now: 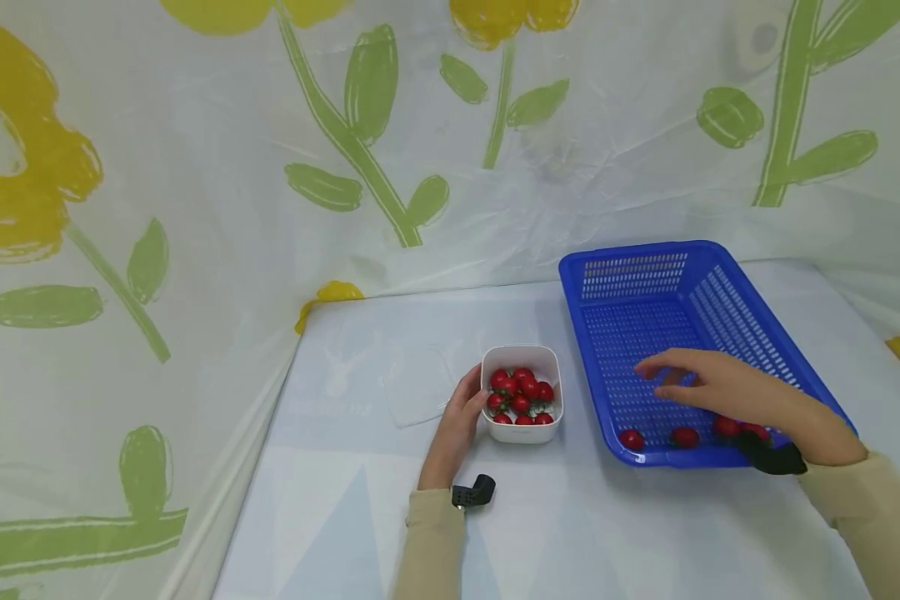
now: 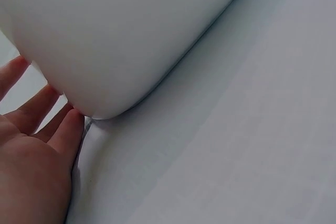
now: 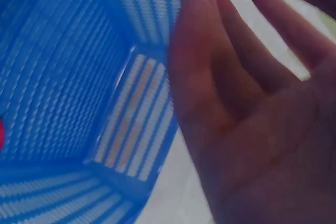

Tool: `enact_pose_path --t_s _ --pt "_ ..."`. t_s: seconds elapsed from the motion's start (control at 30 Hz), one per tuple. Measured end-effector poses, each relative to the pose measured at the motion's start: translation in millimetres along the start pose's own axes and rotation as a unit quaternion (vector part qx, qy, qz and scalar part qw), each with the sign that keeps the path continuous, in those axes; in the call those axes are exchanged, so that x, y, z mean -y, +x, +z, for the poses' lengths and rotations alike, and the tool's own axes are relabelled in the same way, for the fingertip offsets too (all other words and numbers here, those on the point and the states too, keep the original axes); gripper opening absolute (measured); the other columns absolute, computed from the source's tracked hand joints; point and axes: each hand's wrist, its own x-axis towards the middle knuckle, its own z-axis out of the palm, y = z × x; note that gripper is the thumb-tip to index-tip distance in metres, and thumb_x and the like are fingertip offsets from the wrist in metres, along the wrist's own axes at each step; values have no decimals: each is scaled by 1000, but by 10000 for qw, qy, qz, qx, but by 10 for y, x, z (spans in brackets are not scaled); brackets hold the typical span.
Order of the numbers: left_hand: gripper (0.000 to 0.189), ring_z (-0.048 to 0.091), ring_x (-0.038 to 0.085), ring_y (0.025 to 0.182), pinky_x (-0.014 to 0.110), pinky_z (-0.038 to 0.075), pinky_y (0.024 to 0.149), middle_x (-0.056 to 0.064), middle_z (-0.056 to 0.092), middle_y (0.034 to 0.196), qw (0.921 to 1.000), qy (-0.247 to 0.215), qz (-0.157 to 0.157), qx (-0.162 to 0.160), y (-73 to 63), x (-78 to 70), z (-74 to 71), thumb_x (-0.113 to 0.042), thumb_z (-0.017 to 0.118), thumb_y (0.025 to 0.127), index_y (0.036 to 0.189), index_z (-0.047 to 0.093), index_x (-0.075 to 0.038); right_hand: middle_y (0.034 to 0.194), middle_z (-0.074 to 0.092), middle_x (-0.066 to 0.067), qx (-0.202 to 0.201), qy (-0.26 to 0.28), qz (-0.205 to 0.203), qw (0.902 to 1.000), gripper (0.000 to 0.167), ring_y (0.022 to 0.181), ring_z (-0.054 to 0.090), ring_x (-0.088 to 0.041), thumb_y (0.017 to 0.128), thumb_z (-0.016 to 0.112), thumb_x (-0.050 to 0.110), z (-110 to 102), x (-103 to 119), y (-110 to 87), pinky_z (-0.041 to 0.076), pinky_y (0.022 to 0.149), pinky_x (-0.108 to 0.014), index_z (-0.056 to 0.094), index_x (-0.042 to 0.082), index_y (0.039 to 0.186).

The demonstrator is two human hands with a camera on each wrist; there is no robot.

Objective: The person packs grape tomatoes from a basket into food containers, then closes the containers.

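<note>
Likely between transfers, the left hand [image 1: 457,423] is gripping the white container [image 1: 523,434] of cherry tomatoes [image 1: 529,388] at centre while the right hand [image 1: 708,382], thumb and fingers apart, is hovering empty over the blue basket [image 1: 626,321], whose loose tomatoes [image 1: 685,437] at lower right are probably calling for a pinch next.

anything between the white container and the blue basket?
Only a strip of pale tabletop shows between the white container and the blue basket; the head view shows it.
</note>
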Motion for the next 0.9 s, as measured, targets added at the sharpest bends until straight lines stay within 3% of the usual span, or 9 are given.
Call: enact_pose_path --t_s 0.13,0.33,0.63,0.9 --pt "45 23 18 130 37 16 107 5 30 141 10000 37 -22 20 -27 -25 27 -13 39 95 139 30 -13 111 58 1 364 31 24 9993 31 96 55 -15 86 57 34 -74 -204 -76 48 75 -23 56 24 115" --pt "45 23 16 130 36 16 107 1 30 141 10000 -62 -67 -30 -7 10 10 -16 41 95 138 32 -16 114 57 -7 904 271 238 9953 34 102 53 -27 85 58 30 -194 -438 -122 49 77 -26 56 17 117" --pt "47 24 15 130 36 15 107 0 31 141 10000 21 20 -74 14 101 -17 -25 45 93 138 33 -20 111 58 -14 1153 217 216 9929 35 101 54 -33 86 59 22 -268 -622 -159 50 76 -34 56 3 116" --pt "46 24 16 130 38 15 107 0 31 140 10000 30 48 -57 20 126 -21 -25 45 92 137 34 -21 113 56 -18 1469 307 974 9839 37 101 53 -34 86 57 21 -240 -680 -121 47 79 -47 56 0 116"
